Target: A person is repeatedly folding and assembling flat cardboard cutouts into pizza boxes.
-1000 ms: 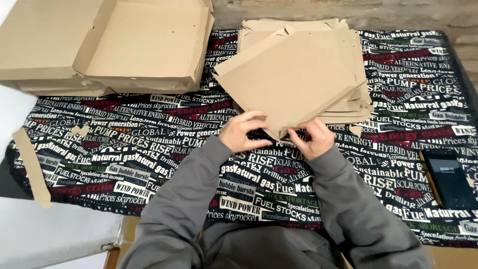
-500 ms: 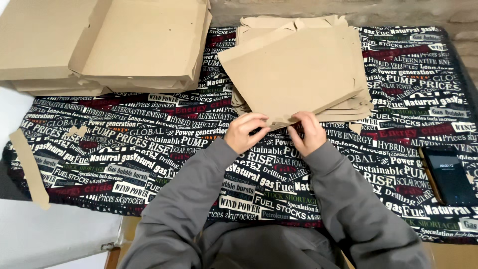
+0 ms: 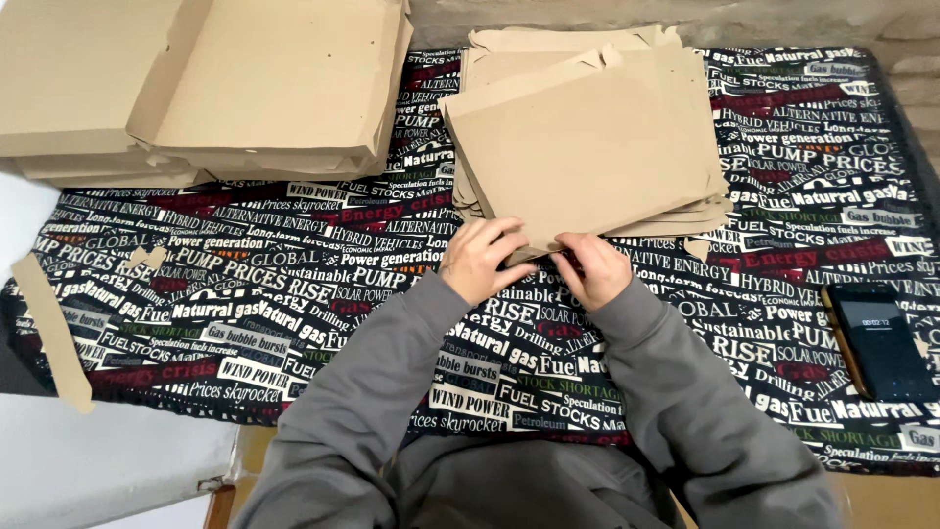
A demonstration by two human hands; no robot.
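Left hand [image 3: 482,259], right hand [image 3: 595,268] pinching near edge of top cardboard sheet [image 3: 587,147]; stack on text-printed black cloth [image 3: 294,284].

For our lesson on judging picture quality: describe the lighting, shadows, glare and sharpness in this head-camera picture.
Head view: light is soft and even, no glare on the cardboard sheets; only faint shadows under the folded boxes; the patterned cloth is sharp; the left hand and right hand look slightly soft; the phone screen is dim, without reflections; the table edges bow slightly, wide-lens distortion.
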